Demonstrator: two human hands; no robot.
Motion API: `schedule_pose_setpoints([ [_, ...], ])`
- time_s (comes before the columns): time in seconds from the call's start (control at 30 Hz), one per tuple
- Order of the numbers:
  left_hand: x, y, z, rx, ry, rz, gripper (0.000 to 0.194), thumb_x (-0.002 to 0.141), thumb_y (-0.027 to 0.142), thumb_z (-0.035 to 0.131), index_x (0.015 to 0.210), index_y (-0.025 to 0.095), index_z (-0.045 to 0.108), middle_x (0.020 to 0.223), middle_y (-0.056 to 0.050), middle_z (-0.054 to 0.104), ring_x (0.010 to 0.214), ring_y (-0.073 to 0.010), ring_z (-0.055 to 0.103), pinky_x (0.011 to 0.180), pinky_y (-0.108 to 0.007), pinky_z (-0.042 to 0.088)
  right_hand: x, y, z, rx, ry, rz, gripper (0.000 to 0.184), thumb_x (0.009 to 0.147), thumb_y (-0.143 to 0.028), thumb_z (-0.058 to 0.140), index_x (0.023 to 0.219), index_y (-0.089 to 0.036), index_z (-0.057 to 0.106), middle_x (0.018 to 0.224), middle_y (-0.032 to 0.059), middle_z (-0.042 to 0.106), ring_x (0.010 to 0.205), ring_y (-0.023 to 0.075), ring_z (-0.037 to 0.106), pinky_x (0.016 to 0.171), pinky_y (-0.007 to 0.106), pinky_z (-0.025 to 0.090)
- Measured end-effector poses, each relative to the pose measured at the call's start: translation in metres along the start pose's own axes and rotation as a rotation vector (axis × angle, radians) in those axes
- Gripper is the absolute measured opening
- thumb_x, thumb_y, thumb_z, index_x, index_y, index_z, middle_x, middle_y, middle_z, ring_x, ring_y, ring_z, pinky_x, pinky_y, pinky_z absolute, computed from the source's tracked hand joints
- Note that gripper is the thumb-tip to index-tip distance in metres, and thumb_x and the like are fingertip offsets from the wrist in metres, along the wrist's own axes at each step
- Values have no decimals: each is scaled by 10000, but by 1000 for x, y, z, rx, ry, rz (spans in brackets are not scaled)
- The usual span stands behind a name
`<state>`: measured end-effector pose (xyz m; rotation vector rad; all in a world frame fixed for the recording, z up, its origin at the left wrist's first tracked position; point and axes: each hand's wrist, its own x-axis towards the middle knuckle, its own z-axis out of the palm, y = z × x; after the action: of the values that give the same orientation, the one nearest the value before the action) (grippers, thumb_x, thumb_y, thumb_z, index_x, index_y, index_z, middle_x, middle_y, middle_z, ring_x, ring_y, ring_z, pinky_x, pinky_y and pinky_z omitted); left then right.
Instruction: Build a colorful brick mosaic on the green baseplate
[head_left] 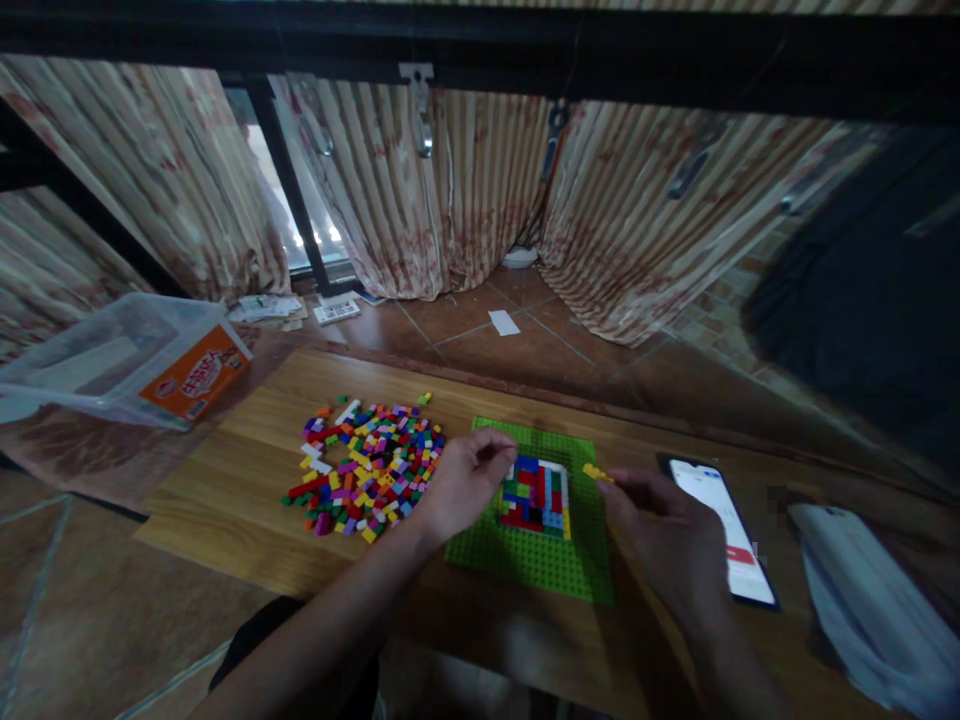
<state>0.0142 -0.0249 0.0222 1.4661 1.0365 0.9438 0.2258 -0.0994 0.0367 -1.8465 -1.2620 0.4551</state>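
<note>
A green baseplate (541, 560) lies on a low wooden board (232, 490), with a small block of red, blue, yellow and white bricks (536, 496) built on it. My left hand (463, 480) rests on the plate's left edge, fingers curled in a pinch at the build's upper left corner; what they hold is hidden. My right hand (664, 535) pinches a small yellow brick (596, 472) just right of the build. A heap of loose coloured bricks (367, 467) lies left of the plate.
A lit phone (724, 530) lies right of the plate, a white cloth or bag (870, 590) beyond it. A clear plastic tub with an orange label (135, 365) stands at the left. Papers (270, 310) lie on the tiled floor by the curtains.
</note>
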Motion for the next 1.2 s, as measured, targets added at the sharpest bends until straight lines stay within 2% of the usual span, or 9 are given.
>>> schedule_pose_setpoints([
  [0.1, 1, -4, -3, 207, 54, -11, 161, 846, 238, 568, 925, 149, 676, 826, -27, 677, 719, -133, 603, 654, -236, 471, -6, 4, 2, -71, -42, -43, 308, 767, -504, 673, 862, -217, 731, 827, 43, 745, 739, 213, 683, 674, 315, 519],
  [0.2, -1, -5, -1, 310, 42, -19, 184, 838, 226, 568, 972, 155, 672, 903, -43, 699, 758, -148, 631, 683, -252, 495, -11, 4, 11, -99, -92, -60, 308, 783, -515, 643, 831, -220, 718, 799, 42, 737, 707, 208, 675, 651, 312, 506],
  [0.4, -3, 1, 2, 386, -3, -43, 207, 847, 210, 561, 1016, 155, 667, 999, -62, 704, 820, -161, 654, 732, -263, 515, -15, 1, 31, -70, -73, -109, 253, 809, -477, 628, 810, -232, 691, 781, 33, 725, 706, 200, 671, 655, 304, 492],
  [0.5, -4, 2, 1, 394, -23, -46, 232, 852, 212, 560, 1053, 152, 660, 998, -64, 703, 820, -160, 658, 734, -262, 518, -14, 1, 38, -20, -82, -89, 246, 802, -470, 641, 812, -227, 683, 778, 27, 720, 682, 188, 662, 634, 292, 486],
  [0.63, -4, 1, 0, 414, -45, -41, 265, 851, 213, 557, 1092, 155, 652, 973, -59, 702, 779, -152, 653, 717, -258, 518, -13, 2, 41, 35, -112, -71, 250, 787, -465, 661, 812, -219, 696, 767, 21, 714, 664, 175, 643, 632, 285, 477],
  [0.8, -4, -1, 1, 432, -37, -20, 243, 845, 216, 553, 1057, 160, 657, 996, -57, 701, 752, -145, 644, 706, -255, 516, -12, 0, 37, 38, -186, -110, 281, 835, -472, 604, 836, -218, 725, 810, 26, 723, 712, 179, 646, 670, 290, 476],
  [0.9, -4, -1, 1, 442, -40, -7, 245, 844, 217, 554, 1061, 166, 657, 985, -52, 702, 759, -148, 643, 698, -253, 514, -10, -3, 33, 37, -183, -60, 321, 833, -503, 593, 860, -212, 727, 811, 34, 730, 731, 193, 659, 680, 299, 483],
  [1.1, -5, 0, 1, 443, -52, -22, 248, 849, 210, 549, 1067, 159, 657, 962, -53, 700, 715, -142, 630, 660, -248, 504, -4, -6, 30, 2, -15, 112, 385, 797, -538, 593, 901, -185, 707, 866, 86, 735, 778, 242, 672, 700, 350, 497],
  [1.2, -5, 2, 1, 441, -48, -29, 254, 850, 202, 550, 1076, 156, 655, 975, -54, 701, 722, -141, 631, 675, -250, 506, 0, 0, 36, -18, 6, 167, 453, 790, -557, 591, 997, -164, 682, 953, 122, 726, 826, 264, 671, 737, 388, 503],
])
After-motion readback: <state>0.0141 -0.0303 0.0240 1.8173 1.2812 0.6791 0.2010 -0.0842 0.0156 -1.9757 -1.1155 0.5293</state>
